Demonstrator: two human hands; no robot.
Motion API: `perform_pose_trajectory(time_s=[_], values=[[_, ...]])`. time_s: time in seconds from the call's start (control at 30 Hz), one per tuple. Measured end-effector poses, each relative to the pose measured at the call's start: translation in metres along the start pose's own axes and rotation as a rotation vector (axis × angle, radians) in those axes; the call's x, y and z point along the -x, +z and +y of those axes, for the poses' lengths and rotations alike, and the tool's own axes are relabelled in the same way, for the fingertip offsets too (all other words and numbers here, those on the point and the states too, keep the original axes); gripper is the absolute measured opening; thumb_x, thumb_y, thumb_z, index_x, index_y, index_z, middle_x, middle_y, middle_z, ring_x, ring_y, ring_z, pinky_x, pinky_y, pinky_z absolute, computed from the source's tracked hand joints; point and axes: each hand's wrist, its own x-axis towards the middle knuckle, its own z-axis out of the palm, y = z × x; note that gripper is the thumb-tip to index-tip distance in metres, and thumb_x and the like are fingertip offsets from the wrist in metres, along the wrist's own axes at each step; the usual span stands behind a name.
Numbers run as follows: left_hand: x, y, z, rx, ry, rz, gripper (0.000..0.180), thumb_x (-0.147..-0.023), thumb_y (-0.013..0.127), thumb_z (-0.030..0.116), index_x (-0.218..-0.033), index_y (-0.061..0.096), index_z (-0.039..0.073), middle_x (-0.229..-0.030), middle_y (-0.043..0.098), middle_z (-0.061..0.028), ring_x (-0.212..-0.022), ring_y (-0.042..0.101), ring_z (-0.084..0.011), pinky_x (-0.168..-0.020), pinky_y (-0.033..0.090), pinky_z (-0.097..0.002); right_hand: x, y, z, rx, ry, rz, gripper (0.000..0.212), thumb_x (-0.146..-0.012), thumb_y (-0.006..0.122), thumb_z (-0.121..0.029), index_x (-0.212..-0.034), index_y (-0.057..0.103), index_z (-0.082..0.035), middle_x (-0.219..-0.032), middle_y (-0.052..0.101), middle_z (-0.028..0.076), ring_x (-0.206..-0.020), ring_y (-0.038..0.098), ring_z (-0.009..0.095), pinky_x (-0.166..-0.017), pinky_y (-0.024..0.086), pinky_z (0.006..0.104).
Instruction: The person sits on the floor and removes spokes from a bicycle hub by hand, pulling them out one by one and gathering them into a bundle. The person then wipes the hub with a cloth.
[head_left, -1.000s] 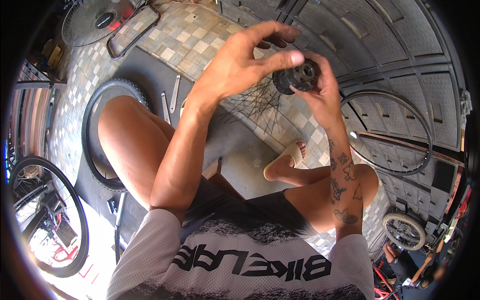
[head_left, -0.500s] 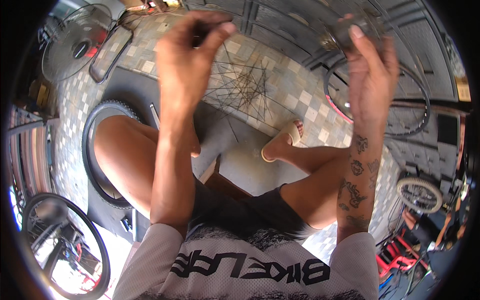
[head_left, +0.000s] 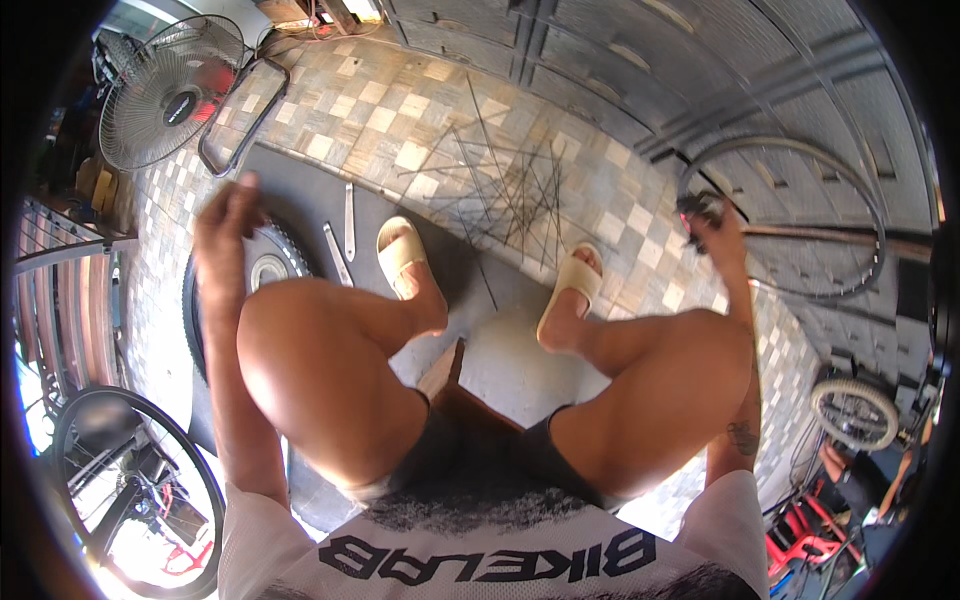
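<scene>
My right hand (head_left: 724, 245) is out to the right, low beside the bare rim, with its fingers closed round a dark wheel hub (head_left: 706, 212); the fingers and blur hide part of the hub. On the left, my left hand (head_left: 228, 228) hovers over the tyred wheel (head_left: 290, 238), beyond my knee. Its fingers look loosely bent, but motion smears them, and I cannot make out anything in them. A loose heap of thin spokes (head_left: 515, 195) lies on the tiles ahead of my feet. The bare rim (head_left: 880, 225) leans against the grey drawers.
Two wrenches (head_left: 349, 222) lie on the dark mat (head_left: 310, 180) by my left sandal. A fan (head_left: 180, 105) stands at the far left, with a wheel (head_left: 210, 500) behind my left side. Grey drawers (head_left: 640, 60) line the far right. Another wheel (head_left: 855, 413) stands at right.
Both hands have come down from high in front and spread apart, left hand to the left, right hand with the hub towards the rim. The wrenches and both sandals now show.
</scene>
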Motion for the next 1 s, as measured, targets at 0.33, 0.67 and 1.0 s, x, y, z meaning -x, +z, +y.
perform_pose_trajectory(time_s=[0.33,0.67,1.0], values=[[-0.037,0.3,-0.109,0.485,-0.382,-0.961,0.065,-0.1,0.075,0.048,-0.143,0.062,0.0,-0.139,0.068,-0.0182,-0.12,0.069,-0.0278,-0.097,0.058,-0.0403,-0.05,0.288,-0.013,-0.559,0.19,-0.425,0.052,-0.102,0.077,-0.021,-0.144,0.051,-0.003,-0.113,0.076,0.013,-0.097,0.073,0.016,-0.08,0.058,0.0292],[-0.18,0.264,-0.243,-0.335,-0.314,-0.198,0.054,-0.093,0.073,0.049,-0.119,0.079,0.002,-0.1,0.079,-0.0222,-0.097,0.077,-0.0336,-0.087,0.056,-0.0471,-0.129,0.311,0.028,-0.063,0.114,-0.478,0.028,-0.104,0.074,-0.021,-0.126,0.069,-0.005,-0.117,0.076,0.009,-0.098,0.073,0.018,-0.083,0.058,0.0355],[-0.23,0.265,-0.287,-0.569,-0.359,-0.04,0.067,-0.081,0.084,0.056,-0.127,0.077,0.007,-0.115,0.079,-0.02,-0.112,0.074,-0.0399,-0.101,0.054,-0.051,-0.247,0.365,-0.007,0.42,-0.747,-0.264,0.032,-0.099,0.076,-0.021,-0.126,0.068,-0.006,-0.119,0.067,0.011,-0.105,0.069,0.029,-0.09,0.058,0.043]])
